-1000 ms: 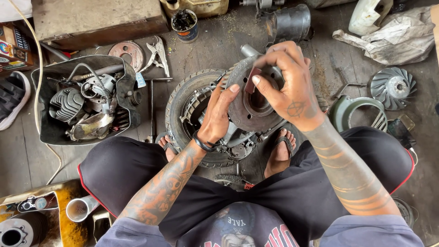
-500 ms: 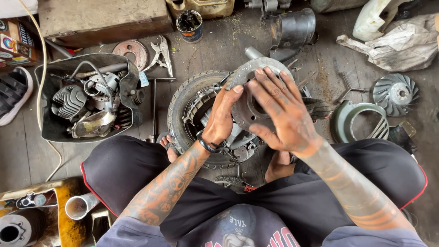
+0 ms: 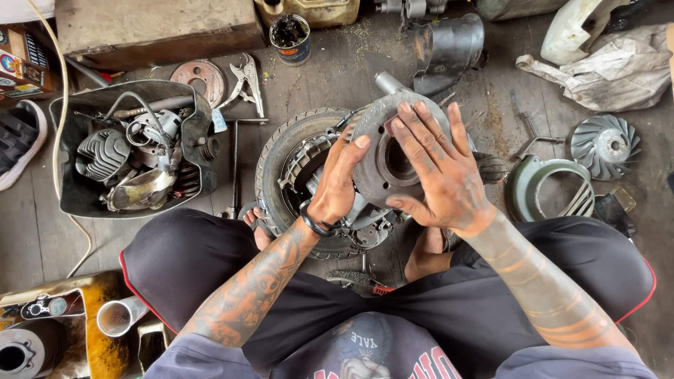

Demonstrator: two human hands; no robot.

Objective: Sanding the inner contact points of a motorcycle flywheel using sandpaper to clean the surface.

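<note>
Round metal disc (image 3: 382, 151) sits between both hands (image 3: 340, 182), above the tyre (image 3: 270, 168).

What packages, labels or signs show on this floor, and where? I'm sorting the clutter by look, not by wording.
Printed carton: far left edge, beside the black tub; boxy, brown with red and blue panels.
Small tag: on the black tub's right rim; pale blue, oblong.
Open tin can: top centre; round, blue-and-white wrapper, dark contents.
Round badge: lower left, on a yellow-brown panel; grey-blue.
No screens or signs.
</note>
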